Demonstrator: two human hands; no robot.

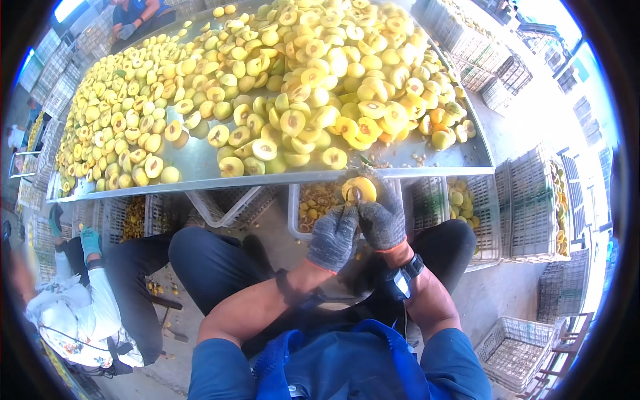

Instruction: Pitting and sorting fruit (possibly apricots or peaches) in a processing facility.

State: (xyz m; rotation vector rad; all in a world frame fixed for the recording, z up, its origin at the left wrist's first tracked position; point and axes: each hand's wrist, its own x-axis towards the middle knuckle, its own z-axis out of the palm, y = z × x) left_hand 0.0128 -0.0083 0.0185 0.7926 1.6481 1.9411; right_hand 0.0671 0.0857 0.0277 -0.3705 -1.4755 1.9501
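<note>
My right hand (384, 220), in a grey knit glove with an orange cuff, holds a yellow peach half (367, 188) cut face up. Its fingers wrap behind the fruit, just in front of the table's near edge. My left hand (334, 237), gloved the same way, meets it from the left. Its fingertips pinch what looks like a small looped metal pitting tool (356, 194) at the center of the fruit; the handle is hidden in the glove. Beyond both hands, a large heap of halved yellow peaches (320, 75) covers much of a metal table (200, 160).
Below the table edge stands a white plastic crate (294, 210) with fruit scraps. Crates of peach halves (530, 215) stack at right; an open crate (520, 345) lies lower right. A co-worker in a white top (75, 320) sits close at left; another person (137, 22) works across the table.
</note>
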